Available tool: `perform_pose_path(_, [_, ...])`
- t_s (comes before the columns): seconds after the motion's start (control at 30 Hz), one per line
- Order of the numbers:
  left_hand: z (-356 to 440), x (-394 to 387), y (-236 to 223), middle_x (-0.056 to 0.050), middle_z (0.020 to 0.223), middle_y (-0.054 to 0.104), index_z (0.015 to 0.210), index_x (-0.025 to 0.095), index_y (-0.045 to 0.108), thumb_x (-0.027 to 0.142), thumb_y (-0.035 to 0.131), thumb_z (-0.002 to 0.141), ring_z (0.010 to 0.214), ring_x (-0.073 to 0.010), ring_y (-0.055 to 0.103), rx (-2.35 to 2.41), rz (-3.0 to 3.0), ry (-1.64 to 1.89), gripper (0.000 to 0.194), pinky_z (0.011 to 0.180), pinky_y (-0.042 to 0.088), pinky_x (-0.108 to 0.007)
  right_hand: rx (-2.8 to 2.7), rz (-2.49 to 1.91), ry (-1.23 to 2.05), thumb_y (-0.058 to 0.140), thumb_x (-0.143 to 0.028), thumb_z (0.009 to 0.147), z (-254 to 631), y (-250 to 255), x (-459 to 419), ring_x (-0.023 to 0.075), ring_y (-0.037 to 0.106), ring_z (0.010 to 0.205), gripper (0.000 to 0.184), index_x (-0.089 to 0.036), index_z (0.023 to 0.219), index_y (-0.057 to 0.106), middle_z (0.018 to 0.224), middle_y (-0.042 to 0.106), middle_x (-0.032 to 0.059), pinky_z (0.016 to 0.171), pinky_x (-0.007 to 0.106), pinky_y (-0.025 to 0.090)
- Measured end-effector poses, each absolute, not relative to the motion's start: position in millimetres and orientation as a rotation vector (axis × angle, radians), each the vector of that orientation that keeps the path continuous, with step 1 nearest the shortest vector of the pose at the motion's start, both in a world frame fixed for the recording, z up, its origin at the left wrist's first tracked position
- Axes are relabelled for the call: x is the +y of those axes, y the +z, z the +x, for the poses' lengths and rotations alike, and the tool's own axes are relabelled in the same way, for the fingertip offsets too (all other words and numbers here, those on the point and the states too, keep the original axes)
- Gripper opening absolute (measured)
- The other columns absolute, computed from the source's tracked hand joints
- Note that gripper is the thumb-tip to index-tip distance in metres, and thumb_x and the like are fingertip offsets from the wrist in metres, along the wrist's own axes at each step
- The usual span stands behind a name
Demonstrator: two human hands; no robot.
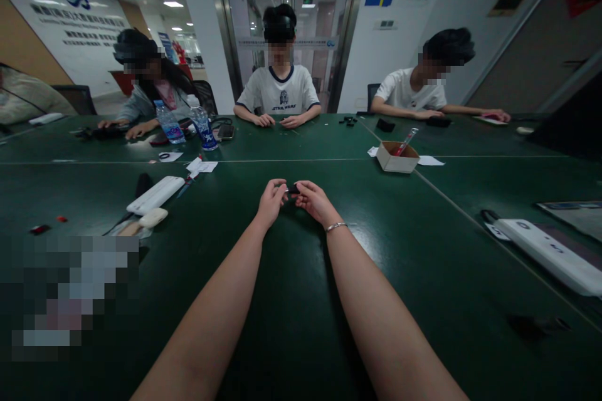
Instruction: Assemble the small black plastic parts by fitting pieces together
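Observation:
Both arms reach forward over the green table. Between my fingertips is a small black object with a shiny, metal-looking left end, too small to name. My left hand pinches that shiny end. Closed on the black end is my right hand, with thumb and fingers together and a silver bracelet at the wrist. The object is held level just above the tabletop, and the fingers partly hide it.
On the left lie a white power bank-like block and a white rounded item. Two bottles stand further back. A small open box sits ahead right; a long white device lies right. Several people sit across the table.

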State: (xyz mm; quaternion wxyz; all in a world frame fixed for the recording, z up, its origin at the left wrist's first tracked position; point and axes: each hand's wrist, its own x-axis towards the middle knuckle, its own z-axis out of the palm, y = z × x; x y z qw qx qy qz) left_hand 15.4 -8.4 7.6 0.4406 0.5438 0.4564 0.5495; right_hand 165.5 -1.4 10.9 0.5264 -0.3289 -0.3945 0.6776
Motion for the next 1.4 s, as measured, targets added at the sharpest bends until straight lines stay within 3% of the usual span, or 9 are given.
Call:
perform_pose_path(0.27, [15.5,-9.2,8.2,0.003,0.066,0.054,0.103,0.019,0.058,0.039,0.055,0.087,0.055,-0.0096,0.049,1.156,1.341,1.370,0.026,0.053,0.039,-0.022,-0.930,-0.792,1.613,0.088,-0.041,0.059,165.4,10.4,-1.9,0.0096,0.059,0.051,0.041,-0.021,0.085,0.064,0.068,0.068,-0.0004,0.051,0.022,0.050])
perform_pose_path(0.53, [14.3,-6.6,3.9,0.003,0.064,0.053,0.102,0.018,0.059,0.036,0.050,0.088,0.053,-0.0094,0.047,1.144,1.333,1.373,0.025,0.051,0.037,-0.021,-0.932,-0.783,1.626,0.087,-0.041,0.061,166.0,9.7,-1.3,0.0096,0.059,0.052,0.041,-0.019,0.087,0.063,0.068,0.068,0.0016,0.053,0.021,0.050])
perform_pose_path(0.67, [13.7,-6.2,2.8,0.001,0.073,0.056,0.103,0.019,0.059,0.037,0.057,0.084,0.056,-0.0092,0.048,1.166,1.335,1.390,0.026,0.052,0.037,-0.021,-0.943,-0.785,1.625,0.087,-0.040,0.062,166.5,9.8,-1.2,0.0095,0.059,0.052,0.040,-0.020,0.087,0.064,0.069,0.068,0.0011,0.053,0.022,0.050])
perform_pose_path(0.77, [14.1,-6.8,3.7,0.002,0.067,0.053,0.100,0.018,0.060,0.040,0.052,0.087,0.053,-0.0096,0.045,1.142,1.337,1.367,0.026,0.050,0.035,-0.022,-0.950,-0.784,1.627,0.087,-0.040,0.063,167.0,9.7,-1.4,0.0095,0.059,0.053,0.040,-0.020,0.089,0.065,0.070,0.069,0.0018,0.053,0.021,0.050])
perform_pose_path(0.9, [15.2,-8.4,6.4,0.002,0.070,0.055,0.100,0.018,0.061,0.032,0.058,0.083,0.056,-0.0093,0.047,1.121,1.352,1.375,0.022,0.052,0.036,-0.021,-0.965,-0.772,1.626,0.087,-0.040,0.062,167.2,9.4,-1.7,0.0095,0.060,0.053,0.041,-0.020,0.091,0.066,0.070,0.069,0.0023,0.053,0.021,0.050])
perform_pose_path(1.03, [15.3,-8.8,7.3,0.003,0.062,0.051,0.100,0.017,0.061,0.034,0.049,0.088,0.052,-0.0095,0.044,1.106,1.342,1.342,0.023,0.051,0.034,-0.022,-0.977,-0.776,1.631,0.087,-0.041,0.062,167.0,9.3,-1.3,0.0098,0.060,0.053,0.041,-0.020,0.091,0.066,0.069,0.070,0.0020,0.053,0.021,0.051])
perform_pose_path(1.4, [14.6,-6.7,5.1,0.004,0.063,0.050,0.103,0.018,0.060,0.034,0.055,0.087,0.052,-0.0089,0.042,1.123,1.337,1.362,0.023,0.051,0.032,-0.022,-0.934,-0.797,1.633,0.084,-0.035,0.069,167.1,8.2,0.3,0.0106,0.061,0.053,0.031,-0.019,0.089,0.066,0.067,0.069,0.0033,0.054,0.022,0.051])
